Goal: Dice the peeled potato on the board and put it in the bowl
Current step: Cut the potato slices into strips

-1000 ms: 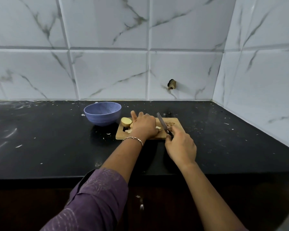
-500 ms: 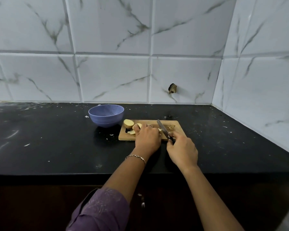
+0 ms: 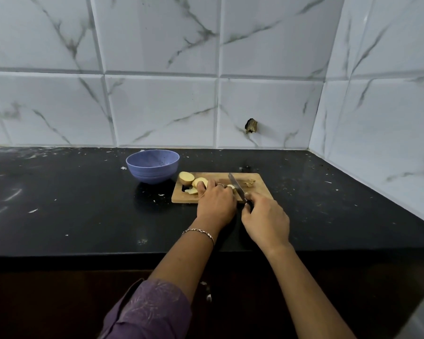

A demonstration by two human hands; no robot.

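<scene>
Hands are both down at the wooden board (image 3: 262,189); the left hand (image 3: 216,204) has its fingers curled over the potato (image 3: 199,182), pinning cut pieces to the wood, and the right hand (image 3: 267,221) is wrapped round the handle of the knife (image 3: 235,185). Left to right then: black counter (image 3: 71,204) flecked with pale bits; a blue bowl (image 3: 152,173) standing just beside the board's left end; one potato half lying cut face up at the board's far left corner, with a couple of slices next to it by the left fingertips; the blade slanting across the board just right of those fingers (tip pointing away toward the tiled wall (image 3: 162,111)); a little brownish scrap (image 3: 250,182) near the board's far right. Thin bracelet (image 3: 198,231) on the left wrist, purple sleeve (image 3: 149,309) lower down.
</scene>
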